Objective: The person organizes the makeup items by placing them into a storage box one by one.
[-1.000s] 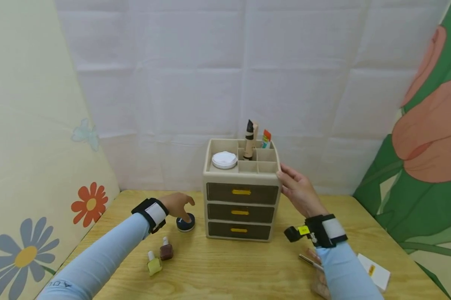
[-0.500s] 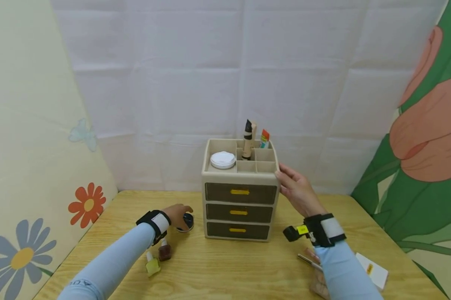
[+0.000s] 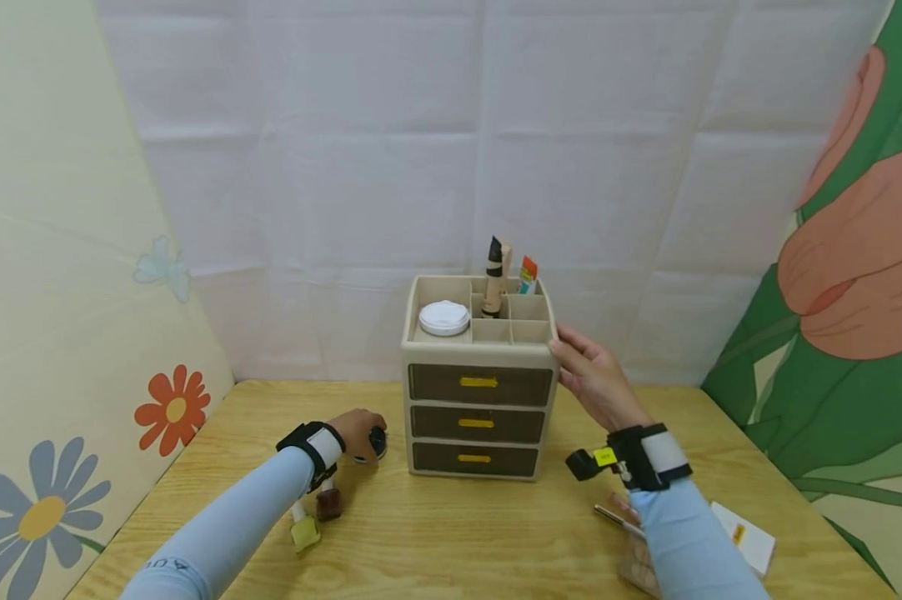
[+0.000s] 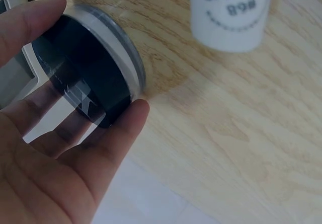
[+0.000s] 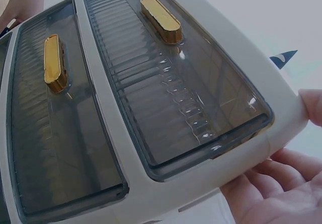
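My left hand (image 3: 357,433) grips a round jar with a dark lid (image 4: 83,70), thumb on one side and fingers on the other. In the head view the jar (image 3: 378,442) is partly covered by the hand, left of a beige drawer organizer (image 3: 481,355). Whether the jar touches the table cannot be told. With my right hand (image 3: 595,379) I hold the organizer's upper right edge, thumb at the front corner and fingers along the side. Its drawers, with gold handles (image 5: 52,63), are closed. On top sit a white round compact (image 3: 444,318) and a black-capped tube (image 3: 493,279).
Two nail polish bottles, one yellow-green (image 3: 305,533) and one dark red (image 3: 328,504), stand by my left wrist. Near my right forearm lie a slim pen-like stick (image 3: 618,520), a partly hidden pinkish item (image 3: 637,567) and a white box (image 3: 747,537).
My left hand has closed around the jar, which was under its fingertips before and now looks tilted. The right hand stays on the organizer.
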Tool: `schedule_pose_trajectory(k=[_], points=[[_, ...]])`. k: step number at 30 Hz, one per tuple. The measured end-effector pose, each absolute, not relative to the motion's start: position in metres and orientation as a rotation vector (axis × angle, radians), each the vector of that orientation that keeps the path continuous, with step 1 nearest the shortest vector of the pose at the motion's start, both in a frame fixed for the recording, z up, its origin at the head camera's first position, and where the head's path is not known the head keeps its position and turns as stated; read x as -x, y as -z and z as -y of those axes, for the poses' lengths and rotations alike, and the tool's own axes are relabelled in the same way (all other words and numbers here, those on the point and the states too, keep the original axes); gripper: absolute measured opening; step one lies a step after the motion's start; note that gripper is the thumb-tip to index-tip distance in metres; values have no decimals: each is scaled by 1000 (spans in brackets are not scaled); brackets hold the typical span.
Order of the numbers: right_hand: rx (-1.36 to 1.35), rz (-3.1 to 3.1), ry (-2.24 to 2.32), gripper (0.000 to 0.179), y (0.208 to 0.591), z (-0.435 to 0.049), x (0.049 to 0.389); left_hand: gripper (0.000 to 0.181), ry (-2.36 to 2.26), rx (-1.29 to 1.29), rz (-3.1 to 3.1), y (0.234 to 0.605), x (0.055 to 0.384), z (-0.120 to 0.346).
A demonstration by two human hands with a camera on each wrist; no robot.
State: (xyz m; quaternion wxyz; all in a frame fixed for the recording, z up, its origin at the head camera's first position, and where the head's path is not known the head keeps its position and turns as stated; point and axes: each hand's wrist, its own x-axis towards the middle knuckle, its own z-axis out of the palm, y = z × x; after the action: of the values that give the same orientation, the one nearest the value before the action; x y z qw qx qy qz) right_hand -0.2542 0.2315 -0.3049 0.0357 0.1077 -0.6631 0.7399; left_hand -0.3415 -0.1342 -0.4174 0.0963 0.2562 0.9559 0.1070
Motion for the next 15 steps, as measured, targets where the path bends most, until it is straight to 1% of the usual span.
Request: schedule_pose_trajectory(k=[8, 12, 15], points=[[-339, 2047, -2281, 65, 306, -231, 256, 55, -274, -752, -2802, 403, 332, 138], [-362, 2089, -2248, 65, 305, -233, 256, 55, -224, -786, -2799, 383, 327, 139], [-378, 2134, -2216, 66, 302, -236, 255, 55, -201, -818, -2788, 361, 322, 138]])
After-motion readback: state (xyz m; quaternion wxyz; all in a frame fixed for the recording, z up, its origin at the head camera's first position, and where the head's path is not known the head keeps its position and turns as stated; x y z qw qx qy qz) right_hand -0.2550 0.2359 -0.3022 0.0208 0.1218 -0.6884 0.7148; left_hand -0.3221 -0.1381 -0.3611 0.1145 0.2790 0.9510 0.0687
